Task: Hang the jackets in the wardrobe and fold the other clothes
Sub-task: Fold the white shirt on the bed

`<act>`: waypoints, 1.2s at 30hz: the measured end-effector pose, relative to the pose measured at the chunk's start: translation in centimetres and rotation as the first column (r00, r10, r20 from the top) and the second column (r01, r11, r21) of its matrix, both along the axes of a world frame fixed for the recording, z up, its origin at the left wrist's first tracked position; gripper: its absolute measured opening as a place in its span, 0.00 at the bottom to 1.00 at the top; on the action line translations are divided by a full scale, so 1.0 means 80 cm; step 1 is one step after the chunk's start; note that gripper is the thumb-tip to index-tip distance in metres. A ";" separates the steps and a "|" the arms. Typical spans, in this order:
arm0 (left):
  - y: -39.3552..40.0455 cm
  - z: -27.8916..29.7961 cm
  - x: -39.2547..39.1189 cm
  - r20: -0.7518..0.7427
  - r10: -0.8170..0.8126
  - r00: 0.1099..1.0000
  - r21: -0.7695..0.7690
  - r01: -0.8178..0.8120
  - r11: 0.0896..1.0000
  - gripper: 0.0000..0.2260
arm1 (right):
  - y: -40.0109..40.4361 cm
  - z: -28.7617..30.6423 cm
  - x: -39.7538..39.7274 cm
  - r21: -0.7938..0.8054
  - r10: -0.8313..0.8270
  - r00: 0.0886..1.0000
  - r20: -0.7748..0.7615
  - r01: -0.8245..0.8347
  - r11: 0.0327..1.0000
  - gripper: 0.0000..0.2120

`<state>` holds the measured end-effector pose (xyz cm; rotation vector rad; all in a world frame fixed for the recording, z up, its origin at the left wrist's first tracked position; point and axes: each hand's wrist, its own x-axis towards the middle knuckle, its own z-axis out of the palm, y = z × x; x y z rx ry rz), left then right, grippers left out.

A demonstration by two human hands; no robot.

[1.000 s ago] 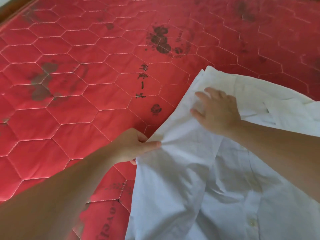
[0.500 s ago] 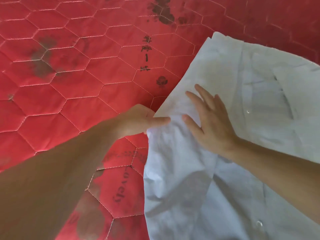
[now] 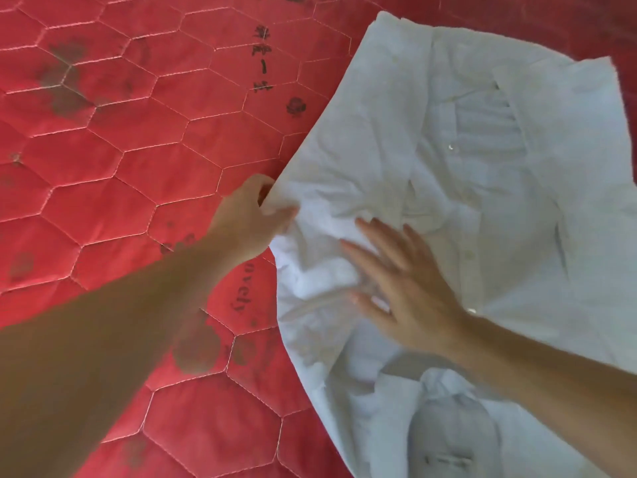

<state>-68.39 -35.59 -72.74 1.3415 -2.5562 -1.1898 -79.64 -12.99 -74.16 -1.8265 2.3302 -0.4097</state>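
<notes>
A white button-up shirt (image 3: 489, 174) lies spread on a red quilted bed cover (image 3: 113, 157), filling the right half of the view. Its collar shows near the bottom edge. My left hand (image 3: 248, 219) pinches the shirt's left edge between thumb and fingers, and the cloth bunches there. Just to the right, my right hand (image 3: 403, 284) lies flat on the shirt with straight, spread fingers, pressing the fabric. Wrinkles run between the two hands.
The red cover has a stitched hexagon pattern with dark printed flowers and lettering (image 3: 262, 60). It stretches bare to the left and top of the view. No wardrobe or other clothes are in sight.
The view has shifted so the shirt sits higher and its collar appears. My right hand slid down the cloth toward me. My left hand keeps its pinch on the edge, which is now more bunched.
</notes>
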 end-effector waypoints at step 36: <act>0.302 -0.001 0.153 0.406 -0.431 0.806 -0.265 0.555 0.789 0.37 | 0.404 0.019 -0.001 0.137 -0.645 0.722 -0.252 0.686 0.714 0.47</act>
